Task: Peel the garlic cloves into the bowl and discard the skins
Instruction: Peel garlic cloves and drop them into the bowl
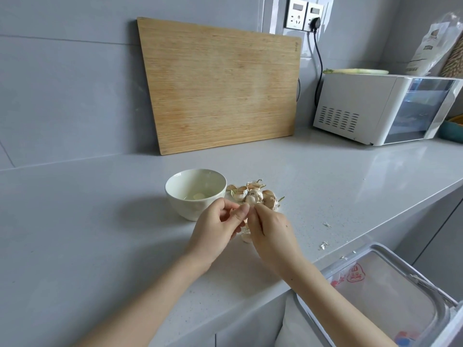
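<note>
Hands met just in front of the bowl (pixel 183 211): the left hand (pixel 218 226) and the right hand (pixel 270 234) both pinched one clove (pixel 246 222) between their fingertips. The fingers hid it so well that how much skin remained could not be told. Unpeeled garlic (pixel 255 194) lay heaped just right of the bowl, and one peeled clove (pixel 199 196) sat inside it.

The step looked to be stripping the skin. To do it well, the left hand would best hold the clove firm while a right nail caught a loose edge at the root end and pulled along the length (papery skin tears to crumbs when tugged across). Working low over the counter (pixel 100 221) would keep the skins together. A few scraps (pixel 324 244) already lay near its edge, above the open bin (pixel 413 271). The bare clove belonged in the bowl, and the skins were better swept to the bin in one go than flicked.
</note>
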`<act>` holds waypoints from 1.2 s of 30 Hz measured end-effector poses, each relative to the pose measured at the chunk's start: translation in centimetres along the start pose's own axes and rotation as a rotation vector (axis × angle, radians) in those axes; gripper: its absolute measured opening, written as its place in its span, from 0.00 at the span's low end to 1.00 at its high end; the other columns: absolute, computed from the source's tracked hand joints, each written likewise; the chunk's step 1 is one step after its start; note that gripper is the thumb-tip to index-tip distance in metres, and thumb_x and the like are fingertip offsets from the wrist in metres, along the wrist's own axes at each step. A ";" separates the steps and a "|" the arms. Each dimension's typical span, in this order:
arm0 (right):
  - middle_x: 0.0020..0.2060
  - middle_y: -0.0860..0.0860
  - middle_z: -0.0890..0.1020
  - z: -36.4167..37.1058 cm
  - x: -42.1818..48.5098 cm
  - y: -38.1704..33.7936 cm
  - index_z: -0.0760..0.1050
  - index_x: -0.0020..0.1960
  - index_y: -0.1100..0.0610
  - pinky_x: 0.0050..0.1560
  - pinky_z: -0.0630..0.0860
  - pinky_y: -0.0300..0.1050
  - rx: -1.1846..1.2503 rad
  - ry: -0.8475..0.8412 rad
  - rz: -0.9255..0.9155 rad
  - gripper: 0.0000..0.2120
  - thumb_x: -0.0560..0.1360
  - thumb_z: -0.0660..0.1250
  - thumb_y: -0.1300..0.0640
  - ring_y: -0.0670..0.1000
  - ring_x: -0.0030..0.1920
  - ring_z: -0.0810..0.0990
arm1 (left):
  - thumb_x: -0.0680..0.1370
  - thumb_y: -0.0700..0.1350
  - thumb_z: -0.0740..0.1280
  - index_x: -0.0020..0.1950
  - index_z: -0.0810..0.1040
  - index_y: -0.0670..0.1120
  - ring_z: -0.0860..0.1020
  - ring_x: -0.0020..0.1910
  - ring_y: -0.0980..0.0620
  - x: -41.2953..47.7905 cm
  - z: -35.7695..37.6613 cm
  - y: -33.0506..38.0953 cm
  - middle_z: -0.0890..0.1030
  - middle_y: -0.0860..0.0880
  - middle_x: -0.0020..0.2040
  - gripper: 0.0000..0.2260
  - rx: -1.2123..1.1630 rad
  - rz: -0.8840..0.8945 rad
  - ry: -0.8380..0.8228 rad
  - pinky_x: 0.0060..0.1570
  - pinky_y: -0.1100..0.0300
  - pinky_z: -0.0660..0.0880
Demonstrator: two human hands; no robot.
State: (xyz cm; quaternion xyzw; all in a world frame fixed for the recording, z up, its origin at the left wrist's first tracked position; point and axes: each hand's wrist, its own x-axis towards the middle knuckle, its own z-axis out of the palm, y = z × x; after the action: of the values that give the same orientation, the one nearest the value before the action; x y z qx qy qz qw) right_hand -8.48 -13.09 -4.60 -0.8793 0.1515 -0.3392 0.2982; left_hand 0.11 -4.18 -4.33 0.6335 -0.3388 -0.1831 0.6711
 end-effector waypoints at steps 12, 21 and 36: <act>0.25 0.41 0.68 1.2 -0.2 0.0 0.61 0.30 0.45 0.33 0.63 0.31 0.038 0.089 0.011 0.22 0.81 0.53 0.60 0.37 0.32 0.72 | 0.79 0.41 0.63 0.39 0.75 0.42 0.72 0.29 0.57 0.4 0.3 -0.8 0.75 0.56 0.27 0.09 0.206 0.189 0.042 0.34 0.58 0.72; 0.23 0.39 0.76 0.7 -0.3 -0.8 0.66 0.29 0.53 0.32 0.66 0.32 0.316 0.095 0.172 0.22 0.81 0.51 0.63 0.40 0.29 0.74 | 0.79 0.37 0.60 0.42 0.76 0.37 0.73 0.28 0.57 0.1 0.6 0.4 0.78 0.48 0.31 0.08 -0.190 -0.006 -0.002 0.28 0.68 0.68; 0.29 0.45 0.77 -9.0 -4.6 4.6 0.81 0.41 0.53 0.29 0.63 0.32 -0.016 0.019 0.257 0.10 0.76 0.63 0.60 0.40 0.28 0.72 | 0.77 0.39 0.64 0.46 0.76 0.38 0.73 0.32 0.53 0.2 1.7 1.7 0.77 0.43 0.35 0.04 -0.226 -0.182 -0.199 0.28 0.66 0.71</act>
State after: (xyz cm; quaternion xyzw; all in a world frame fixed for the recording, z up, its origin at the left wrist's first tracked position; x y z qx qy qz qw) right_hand -18.28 -18.26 -4.46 -0.8517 0.2683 -0.3055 0.3306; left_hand -1.25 -5.30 -2.68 0.5606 -0.3222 -0.3419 0.6819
